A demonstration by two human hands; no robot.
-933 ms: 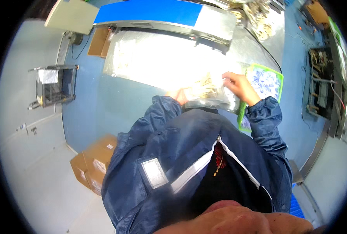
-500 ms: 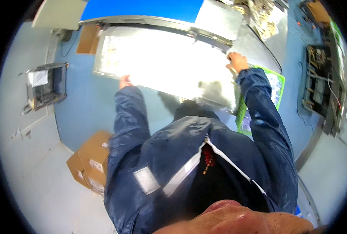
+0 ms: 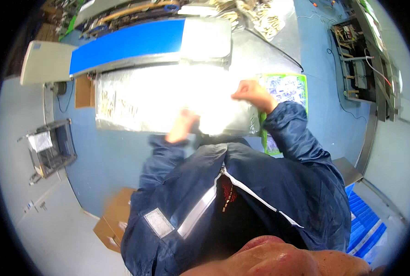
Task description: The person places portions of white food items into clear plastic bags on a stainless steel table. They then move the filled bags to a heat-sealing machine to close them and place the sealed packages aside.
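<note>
A long work surface (image 3: 163, 99) lies before me, washed out by glare. Clear plastic film (image 3: 104, 122) covers its left end, where rows of small pale pieces show through. My left hand (image 3: 183, 125) is over the near part of the surface, smeared by motion, so its fingers cannot be read. Over the right part hovers my right hand (image 3: 256, 95), its fingers pinched together. Glare hides whatever may be between those fingertips. Just right of that hand is a green crate (image 3: 305, 92) filled with small blue-and-white packets (image 3: 283, 88).
A machine with a blue top (image 3: 131, 43) borders the surface's far side. Pale wooden pieces (image 3: 265, 20) lie on a metal table (image 3: 278, 43) at the far right. Cardboard boxes (image 3: 115, 214) stand at lower left, a dark metal frame (image 3: 53, 147) at left, and blue stacked material (image 3: 366, 230) at lower right.
My left hand has left the surface's near left edge and moved right. My right hand has come nearer from the far right corner, its fingers now pinched. The whole view has shifted.
</note>
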